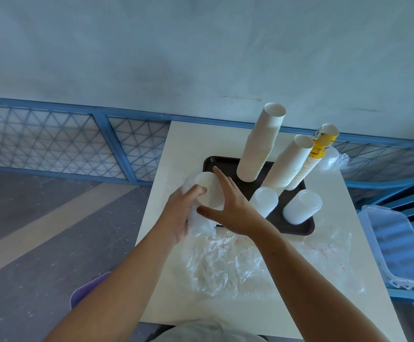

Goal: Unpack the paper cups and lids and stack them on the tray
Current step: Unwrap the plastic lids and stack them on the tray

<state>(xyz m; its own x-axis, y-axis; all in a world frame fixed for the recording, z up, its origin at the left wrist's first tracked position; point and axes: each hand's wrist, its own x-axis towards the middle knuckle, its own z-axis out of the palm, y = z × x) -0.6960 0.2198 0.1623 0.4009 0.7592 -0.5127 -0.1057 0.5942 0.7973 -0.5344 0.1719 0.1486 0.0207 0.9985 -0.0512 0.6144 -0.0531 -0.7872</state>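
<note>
A black tray [297, 227] sits on the pale table. On it stand two tall stacks of white paper cups [260, 144] [288, 164], a yellow-printed cup stack [311, 159] and two short stacks of translucent lids [265, 198] [302, 206]. At the tray's left edge a third lid stack [208, 188] is partly wrapped in clear plastic. My left hand [178, 213] grips that plastic wrap around the stack's lower part. My right hand [230, 206] lies over the stack with fingers spread and straight, touching the lids.
Crumpled clear plastic bags [238, 262] cover the near table. More plastic [337, 159] lies behind the tray. A clear plastic bin [396, 248] sits on a blue chair at the right. A purple object [87, 290] is low on the left. A blue mesh fence runs behind.
</note>
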